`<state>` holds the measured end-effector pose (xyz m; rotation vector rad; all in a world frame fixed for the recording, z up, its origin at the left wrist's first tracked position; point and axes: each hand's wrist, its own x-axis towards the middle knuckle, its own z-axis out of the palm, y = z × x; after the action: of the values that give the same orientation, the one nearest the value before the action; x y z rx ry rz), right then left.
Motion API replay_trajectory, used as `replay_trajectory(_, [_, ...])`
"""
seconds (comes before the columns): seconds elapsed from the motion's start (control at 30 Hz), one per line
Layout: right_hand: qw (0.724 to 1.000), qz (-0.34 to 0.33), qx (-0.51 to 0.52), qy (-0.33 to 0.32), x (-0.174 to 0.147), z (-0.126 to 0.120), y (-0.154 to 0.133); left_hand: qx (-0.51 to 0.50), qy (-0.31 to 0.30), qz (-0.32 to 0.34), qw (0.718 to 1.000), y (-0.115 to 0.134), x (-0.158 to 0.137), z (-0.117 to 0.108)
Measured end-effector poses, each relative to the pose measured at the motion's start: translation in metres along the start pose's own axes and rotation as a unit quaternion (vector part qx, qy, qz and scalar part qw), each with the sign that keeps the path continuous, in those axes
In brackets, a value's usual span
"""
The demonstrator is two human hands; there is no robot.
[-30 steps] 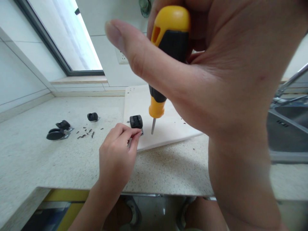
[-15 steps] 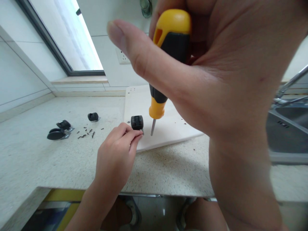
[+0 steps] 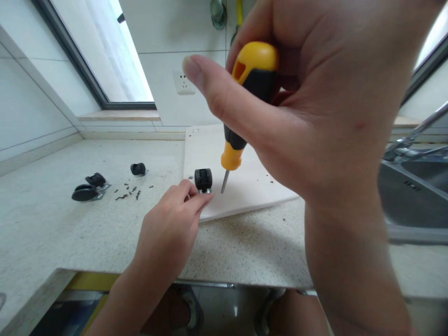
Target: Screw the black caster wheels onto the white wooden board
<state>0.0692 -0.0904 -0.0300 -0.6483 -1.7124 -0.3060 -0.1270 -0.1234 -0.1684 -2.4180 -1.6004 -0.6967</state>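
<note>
Closed firmly around the handle of a yellow and black screwdriver point(image 3: 232, 156), the right hand's point(image 3: 301, 107) grip sits high and close to the camera, its thumb stretched across the front of the handle. The shaft slants down towards a white board point(image 3: 241, 200), ending just to the right of a small black wheel point(image 3: 203, 179); I cannot tell whether the tip touches the board. That wheel stands upright near the board's front left corner, its metal plate point(image 3: 207, 190) underneath. At the plate, the left hand's point(image 3: 171, 217) thumb and fingers are drawn close; I cannot tell whether they pinch it or only rest there. The board lies on a pale speckled counter point(image 3: 245, 252). Further left on the counter are three more wheels point(image 3: 85, 192), with a loose scatter of small dark screws point(image 3: 137, 194) near them. At the right is a metal sink point(image 3: 402, 200)
</note>
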Motion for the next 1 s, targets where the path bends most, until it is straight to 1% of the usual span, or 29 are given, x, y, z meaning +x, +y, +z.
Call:
replay_trajectory(0.07, [0.999,0.018,-0.027,0.007,0.001,0.001,0.000,0.009,-0.010,0.012,1.000,-0.001,0.000,-0.001])
replay_trajectory(0.1, [0.999,0.013,-0.046,-0.008,0.001,0.001,0.000,0.010,-0.011,0.017,1.000,-0.002,0.000,-0.001])
replay_trajectory(0.17, [0.996,-0.003,-0.065,-0.060,0.003,0.000,-0.002,0.010,0.000,0.025,1.000,-0.004,0.000,0.000])
replay_trajectory(0.23, [0.994,0.009,-0.068,-0.081,0.004,-0.002,-0.005,0.010,0.016,0.027,0.999,-0.005,0.000,0.002])
replay_trajectory(0.3, [0.993,0.026,-0.067,-0.093,0.005,-0.005,-0.007,0.009,0.019,0.029,0.999,-0.006,0.000,0.004])
replay_trajectory(0.43, [0.994,0.016,-0.055,-0.088,0.000,-0.004,-0.004,0.014,-0.006,0.034,0.999,-0.007,0.002,0.002])
replay_trajectory(0.57, [0.997,0.007,-0.047,-0.053,-0.004,0.000,-0.001,0.054,-0.045,0.036,0.997,-0.007,0.005,-0.004])
replay_trajectory(0.67, [0.995,0.018,-0.060,-0.079,-0.001,-0.002,-0.004,0.065,-0.068,0.039,0.995,-0.009,0.008,-0.010])
replay_trajectory(0.73, [0.993,0.018,-0.067,-0.091,0.000,-0.003,-0.005,0.063,-0.072,0.050,0.994,-0.010,0.009,-0.011])
replay_trajectory(0.9, [0.996,-0.004,-0.078,-0.052,-0.005,0.003,0.000,0.064,-0.073,0.072,0.993,-0.014,0.010,-0.008])
replay_trajectory(0.97, [0.995,-0.005,-0.088,-0.047,-0.007,0.005,0.001,0.043,-0.073,0.076,0.994,-0.016,0.011,-0.009])
replay_trajectory(1.0, [0.995,-0.006,-0.093,-0.048,-0.008,0.006,0.002,0.016,-0.071,0.080,0.994,-0.018,0.013,-0.012])
